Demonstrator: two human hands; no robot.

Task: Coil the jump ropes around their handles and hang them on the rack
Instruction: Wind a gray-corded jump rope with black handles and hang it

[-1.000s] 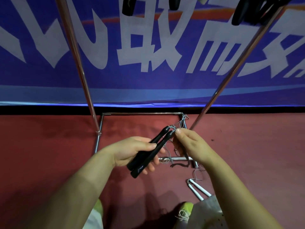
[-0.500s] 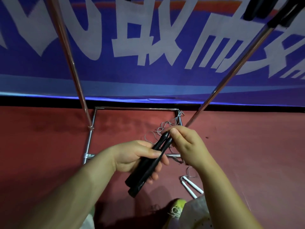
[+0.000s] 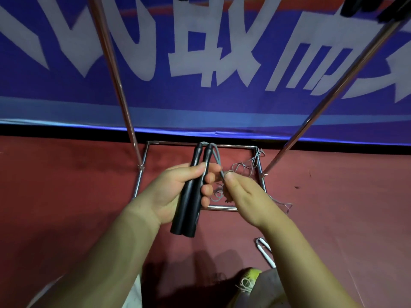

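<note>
Left hand [image 3: 175, 192] wrapped round two black handles [image 3: 191, 196], held side by side and near upright, thumb across the front, fingers curled behind; probably kept parallel like this to serve as one core for winding; rope ends up at the top, butt ends hanging below the palm. Right hand [image 3: 242, 196] just beside, thumb and fingertips pinching the grey rope [image 3: 216, 160] close to where it arcs out of the handle tops and drops down; a short, taut hold, likely meant to keep tension for the first turn. Rest of the cord in loose tangles [image 3: 246, 165] on the red floor [image 3: 66, 185] inside the rack base [image 3: 259, 165], trailing toward its right corner; no turn visible round the handles yet, so coiling judged barely begun and hanging not yet reached. Two slanted rack poles [image 3: 111, 63] rising at either side; dark shapes at the upper right edge, too cut off to identify. White handles [image 3: 264, 247] of another rope on the floor near the right forearm, partly hidden behind it; presumably waiting their turn. Snagging of the slack on the base frame a possible nuisance during winding.
</note>
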